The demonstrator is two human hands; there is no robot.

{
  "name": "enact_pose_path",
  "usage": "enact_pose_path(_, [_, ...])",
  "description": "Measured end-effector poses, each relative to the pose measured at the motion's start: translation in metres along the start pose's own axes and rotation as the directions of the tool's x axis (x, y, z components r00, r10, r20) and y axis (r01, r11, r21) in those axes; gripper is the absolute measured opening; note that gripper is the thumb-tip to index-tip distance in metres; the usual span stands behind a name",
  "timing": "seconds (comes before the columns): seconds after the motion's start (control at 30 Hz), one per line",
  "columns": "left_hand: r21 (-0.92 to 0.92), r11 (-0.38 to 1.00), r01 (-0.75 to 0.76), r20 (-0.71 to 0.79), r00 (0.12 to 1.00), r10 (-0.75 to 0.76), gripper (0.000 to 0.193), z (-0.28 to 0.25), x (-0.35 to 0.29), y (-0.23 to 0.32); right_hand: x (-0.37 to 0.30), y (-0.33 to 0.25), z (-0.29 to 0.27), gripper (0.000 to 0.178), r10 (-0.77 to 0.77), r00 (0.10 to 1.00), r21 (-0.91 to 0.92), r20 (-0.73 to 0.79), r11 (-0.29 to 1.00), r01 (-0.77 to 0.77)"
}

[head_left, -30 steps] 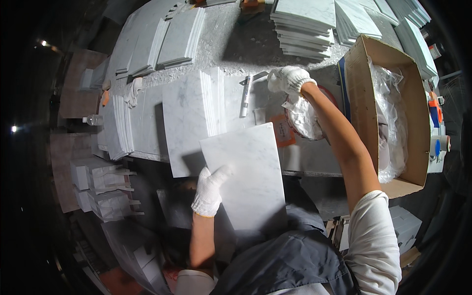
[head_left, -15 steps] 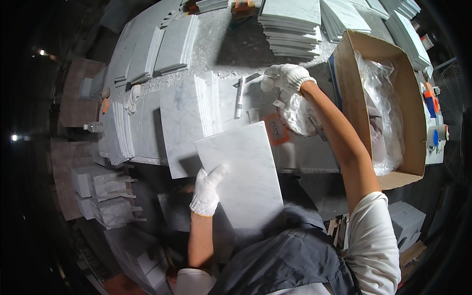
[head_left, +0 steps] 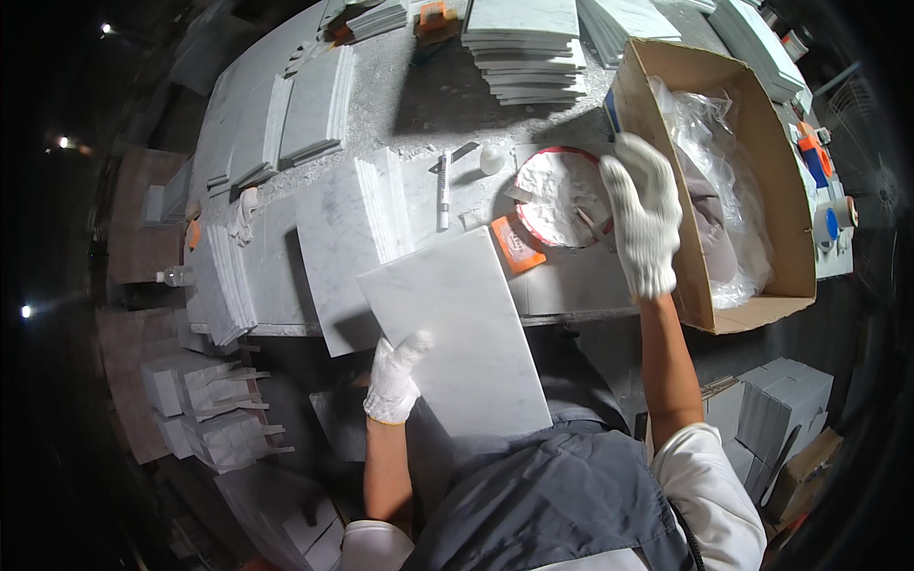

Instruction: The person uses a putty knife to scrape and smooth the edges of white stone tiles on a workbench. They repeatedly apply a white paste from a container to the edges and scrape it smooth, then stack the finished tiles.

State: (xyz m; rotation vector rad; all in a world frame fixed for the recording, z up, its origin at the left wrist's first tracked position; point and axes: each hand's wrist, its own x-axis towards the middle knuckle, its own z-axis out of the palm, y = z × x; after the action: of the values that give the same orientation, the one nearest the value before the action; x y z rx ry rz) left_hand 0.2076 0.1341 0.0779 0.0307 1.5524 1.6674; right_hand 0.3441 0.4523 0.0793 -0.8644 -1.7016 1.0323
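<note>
In a white knit glove, my left hand (head_left: 392, 381) grips the left edge of a rectangular white marble tile (head_left: 466, 333), thumb on top. The tile is tilted in front of my apron, its far end near the table edge. My right hand (head_left: 645, 219), also gloved, hovers between a red-rimmed round tub (head_left: 526, 221) and the cardboard box, fingers stretched out, nothing visible in it. White paste (head_left: 562, 186) and a thin stick (head_left: 590, 223) show in the tub. Left of it are a small whitish round object (head_left: 492, 160), a white marker-like tube (head_left: 444, 190) and an orange packet (head_left: 517, 246).
The cardboard box (head_left: 700, 318) with clear plastic wrap (head_left: 728, 190) stands at right. Stacks of marble tiles (head_left: 524, 57) fill the far side, with more tiles (head_left: 333, 247) at left. A plastic bottle (head_left: 175, 276) is at the left edge. White boxes (head_left: 776, 400) sit low at right.
My right hand has drawn back to the right from the small whitish object, now standing free beside the tub, and has uncovered the paste. My left hand still holds the tile.
</note>
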Motion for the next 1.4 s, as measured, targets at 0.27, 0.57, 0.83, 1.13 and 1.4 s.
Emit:
enact_pose_path(0.27, [0.11, 0.992, -0.067, -0.062, 0.995, 0.075, 0.029, 0.006, 0.012, 0.0, -0.077, 0.037, -0.049, 0.047, 0.312, 0.936, -0.561, 0.166, 0.81, -0.17])
enact_pose_path(0.57, [0.175, 0.982, -0.075, 0.056, 0.996, 0.067, 0.033, 0.025, 0.029, 0.061, -0.076, 0.094, -0.022, 0.035, 0.299, 0.944, -0.8, 0.138, 0.596, -0.071])
enact_pose_path(0.83, [0.482, 0.873, -0.073, 0.138, 0.99, 0.007, 0.034, 0.032, 0.041, 0.107, -0.072, 0.086, -0.017, 0.028, 0.462, 0.865, -0.272, 0.198, 0.873, -0.404])
enact_pose_path(1.13, [0.561, 0.822, 0.099, 0.226, 0.937, -0.267, 0.031, 0.047, 0.089, 0.107, -0.083, 0.102, -0.021, 0.037, 0.416, 0.906, -0.267, 0.072, 0.884, -0.384])
enact_pose_path(1.4, [0.674, 0.73, 0.118, 0.198, 0.922, -0.332, 0.032, 0.092, 0.126, 0.104, -0.085, 0.135, -0.024, 0.029, 0.6, 0.776, 0.062, 0.195, 0.782, -0.621])
